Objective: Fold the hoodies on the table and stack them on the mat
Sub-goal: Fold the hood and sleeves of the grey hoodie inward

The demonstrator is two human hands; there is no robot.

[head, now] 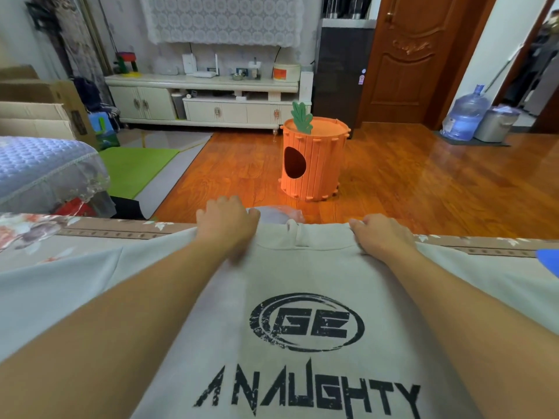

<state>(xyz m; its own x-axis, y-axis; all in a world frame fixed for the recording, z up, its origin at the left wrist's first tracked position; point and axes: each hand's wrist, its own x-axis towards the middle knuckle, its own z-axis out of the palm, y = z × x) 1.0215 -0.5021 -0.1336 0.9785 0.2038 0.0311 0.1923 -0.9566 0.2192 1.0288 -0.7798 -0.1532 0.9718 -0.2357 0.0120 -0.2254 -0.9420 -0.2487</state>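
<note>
Pinching the far edge of a light grey hoodie (302,282), both hands work at its shoulder line. The left hand (227,225) lies knuckles up at the left shoulder, fingers curled over the cloth's far edge, though how firm its grip is cannot be told from behind. The right hand (382,234) sits at the right shoulder, its fingers bent and nipping a small ridge of fabric at the edge. Between the two hands runs the neckline seam, with the hood (273,214) hanging past the far edge of the tabletop (106,231).

Spread flat and print side up, the hoodie covers most of the tabletop, which wears a floral cloth with a brown border. Black lettering reads "A NAUGHTY" below a round "GE" emblem. One sleeve reaches out to the left, the other to the right. A blue object (549,261) peeks in at the right edge, touching or just beside the right sleeve.

Beyond the tabletop lies a wooden floor with an orange carrot-shaped stool (314,158), a green mat (136,167) to the left, a white cabinet (205,98) against the wall, and a water bottle (464,116) near the door.
</note>
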